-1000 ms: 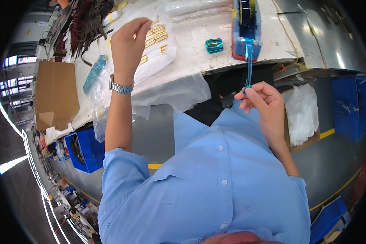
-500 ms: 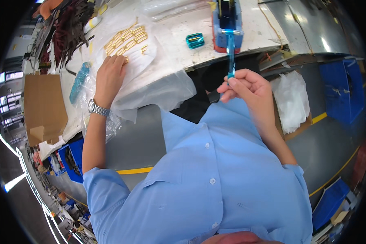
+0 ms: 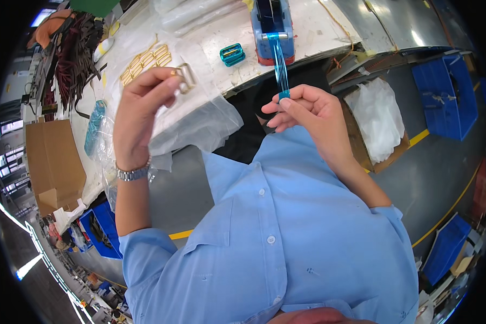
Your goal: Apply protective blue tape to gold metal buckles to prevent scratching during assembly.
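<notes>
My left hand [image 3: 146,105] pinches a gold rectangular buckle [image 3: 191,77] between thumb and fingertips, raised above the white sheet. Behind it, several more gold buckles [image 3: 148,60] lie in rows on that sheet. My right hand [image 3: 316,110] grips the free end of a shiny blue tape [image 3: 280,65], which stretches taut from a blue tape dispenser [image 3: 287,46] at the table's front edge. A buckle wrapped in teal film [image 3: 232,54] rests left of the dispenser, touched by neither hand.
Clear plastic sheeting [image 3: 200,127] hangs over the front edge of the white table [image 3: 213,75]. A long teal bundle [image 3: 94,127] and a cardboard piece [image 3: 56,162] are at the left. Dark straps [image 3: 75,59] pile behind them. At right stand a box of white material [image 3: 377,121] and a blue bin [image 3: 445,97].
My left hand has lifted a gold buckle off the sheet and come up with it. My right hand still holds the tape end, and the whole view has shifted slightly.
</notes>
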Demonstrator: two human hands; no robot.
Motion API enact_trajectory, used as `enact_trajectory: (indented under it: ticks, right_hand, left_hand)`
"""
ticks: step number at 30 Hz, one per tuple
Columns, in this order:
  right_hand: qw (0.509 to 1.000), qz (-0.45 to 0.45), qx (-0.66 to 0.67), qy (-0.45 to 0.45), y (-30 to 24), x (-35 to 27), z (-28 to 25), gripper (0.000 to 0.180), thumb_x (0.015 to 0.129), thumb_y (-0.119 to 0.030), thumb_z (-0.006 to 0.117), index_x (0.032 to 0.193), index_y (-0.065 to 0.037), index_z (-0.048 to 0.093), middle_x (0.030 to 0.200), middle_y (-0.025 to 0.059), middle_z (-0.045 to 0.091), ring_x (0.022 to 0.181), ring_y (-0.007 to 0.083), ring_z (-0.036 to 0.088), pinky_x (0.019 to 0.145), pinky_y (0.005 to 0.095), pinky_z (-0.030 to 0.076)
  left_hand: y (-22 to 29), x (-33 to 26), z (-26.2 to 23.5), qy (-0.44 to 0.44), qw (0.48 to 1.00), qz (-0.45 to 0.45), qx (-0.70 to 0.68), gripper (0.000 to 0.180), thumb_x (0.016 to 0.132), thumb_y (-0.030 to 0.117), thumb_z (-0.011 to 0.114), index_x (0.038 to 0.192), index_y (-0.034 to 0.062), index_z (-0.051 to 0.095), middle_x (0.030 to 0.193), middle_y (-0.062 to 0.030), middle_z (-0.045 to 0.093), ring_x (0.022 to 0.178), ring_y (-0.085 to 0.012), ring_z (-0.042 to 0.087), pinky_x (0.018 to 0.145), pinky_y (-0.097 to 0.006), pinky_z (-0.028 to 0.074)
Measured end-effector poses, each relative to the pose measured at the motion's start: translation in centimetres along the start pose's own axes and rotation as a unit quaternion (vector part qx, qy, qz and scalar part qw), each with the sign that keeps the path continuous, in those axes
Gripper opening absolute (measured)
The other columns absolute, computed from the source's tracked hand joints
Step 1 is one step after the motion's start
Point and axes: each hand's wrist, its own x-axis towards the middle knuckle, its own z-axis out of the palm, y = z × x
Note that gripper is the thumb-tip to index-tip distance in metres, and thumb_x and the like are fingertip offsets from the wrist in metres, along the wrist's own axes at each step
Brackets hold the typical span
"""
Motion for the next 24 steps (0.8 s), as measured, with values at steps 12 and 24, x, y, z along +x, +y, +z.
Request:
enact_trajectory:
  ticks: [12,24]
  right_hand:
    - [1.0,-0.023,-0.009,-0.009,0.5,-0.8,0.2,0.032,0.109,-0.005,0.058,0.136,0.012,0.062,0.11,0.0192,0.079,0.095,0.0198,0.079,0.084,0.03,0.063]
    - [0.999,-0.042,0.006,-0.017,0.6,-1.0,0.4,0.033,0.108,-0.002,0.057,0.138,0.01,0.065,0.111,0.0176,0.08,0.097,0.0188,0.078,0.088,0.0296,0.063]
  left_hand:
    - [-1.9,0.0,10.8,-0.094,0.966,-0.148,-0.192,0.019,0.096,0.016,0.083,0.108,0.0019,0.078,0.095,0.0002,0.074,0.084,-0.0066,0.059,0.079,-0.023,0.049]
    - [-2.5,0.3,12.7,-0.073,0.974,-0.128,-0.171,0.018,0.097,0.018,0.082,0.105,0.0025,0.08,0.089,0.0012,0.074,0.079,-0.0061,0.059,0.073,-0.023,0.046]
